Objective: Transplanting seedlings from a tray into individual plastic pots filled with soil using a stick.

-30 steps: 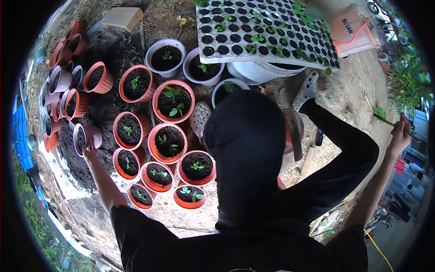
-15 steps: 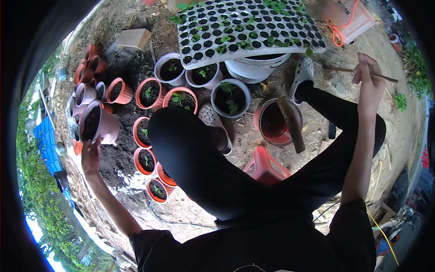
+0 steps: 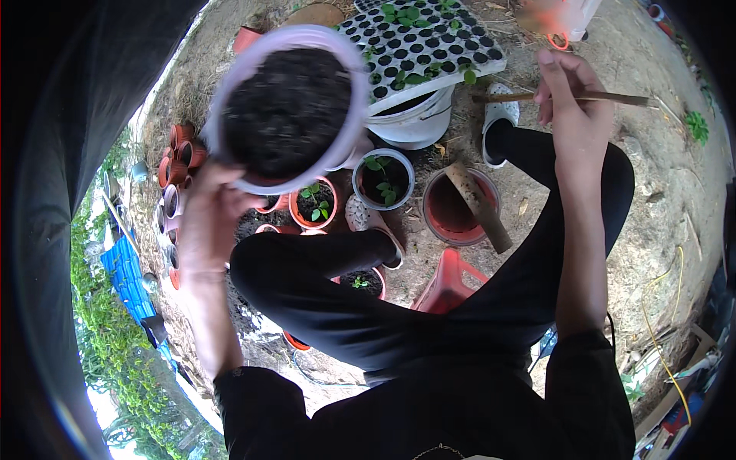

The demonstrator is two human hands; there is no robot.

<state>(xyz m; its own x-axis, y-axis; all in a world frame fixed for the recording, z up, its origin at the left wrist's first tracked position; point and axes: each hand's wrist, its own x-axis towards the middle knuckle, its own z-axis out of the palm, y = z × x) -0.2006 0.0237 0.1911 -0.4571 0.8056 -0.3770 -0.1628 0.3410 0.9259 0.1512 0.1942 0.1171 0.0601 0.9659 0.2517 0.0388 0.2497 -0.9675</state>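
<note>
My left hand [image 3: 205, 218], blurred by motion, is closed on the near side of a pale lilac plant pot [image 3: 284, 185]. Dark soil fills the pot, which is raised close to the camera with its mouth facing me. No seedling shows in it. In my right hand [image 3: 576, 115], a thin brown wooden stick [image 3: 629, 99] is pinched between thumb and fingers, lying roughly level. Behind the raised pot, partly covered by it, is a white seedling tray [image 3: 438, 87] with many round cells, some holding green seedlings. It rests on a white tub [image 3: 420, 126].
A grey-white pot [image 3: 357, 186] and an orange pot [image 3: 335, 203] hold seedlings. A flat wooden strip [image 3: 483, 208] lies across a reddish bucket [image 3: 429, 222]. A red stool [image 3: 446, 280] stands between my legs. Orange pots [image 3: 172, 170] cluster at left; a yellow cord [image 3: 665, 349] lies right.
My left hand has brought the soil-filled pot from the far left up and rightward, toward the camera. My right hand, still gripping the stick, appears further left and higher; the whole view has shifted.
</note>
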